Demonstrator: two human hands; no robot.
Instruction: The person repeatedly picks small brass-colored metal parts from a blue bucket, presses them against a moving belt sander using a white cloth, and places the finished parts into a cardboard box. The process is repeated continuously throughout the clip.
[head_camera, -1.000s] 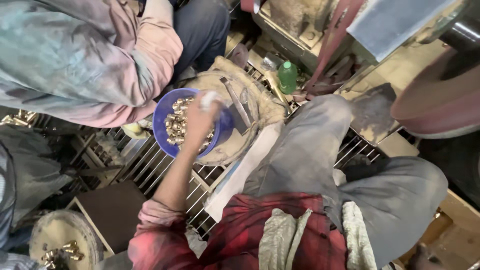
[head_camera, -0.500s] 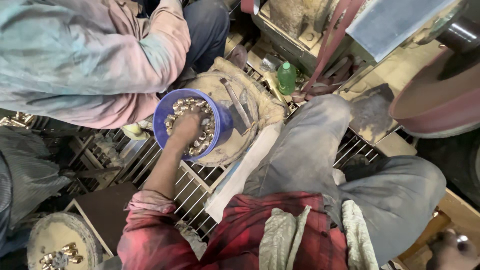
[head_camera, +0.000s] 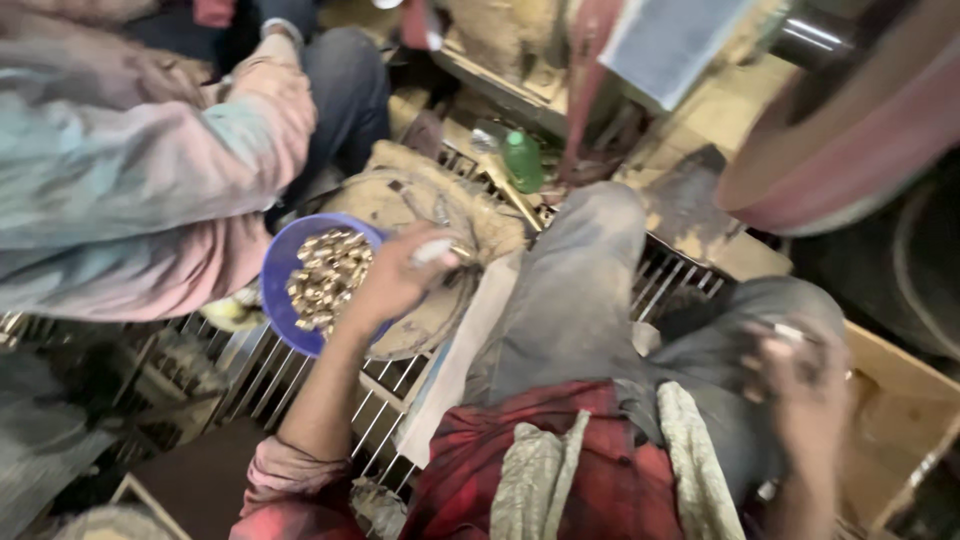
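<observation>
My left hand (head_camera: 395, 280) is pinching a small brass fitting (head_camera: 440, 250) at three o'clock of the round blue plastic bowl (head_camera: 285, 275); my blurred right hand (head_camera: 800, 385) is curling, grip unclear.

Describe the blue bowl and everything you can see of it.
The blue bowl is round, looks like plastic, and sits upright. It holds a heap of small brass-coloured metal pieces, which cover most of its inside. It rests partly on a worn, dusty round pad and partly over a metal wire grate. The person's left hand covers its right rim, fingers closed on something small and pale. Another person's pink sleeve lies close along its left side.
</observation>
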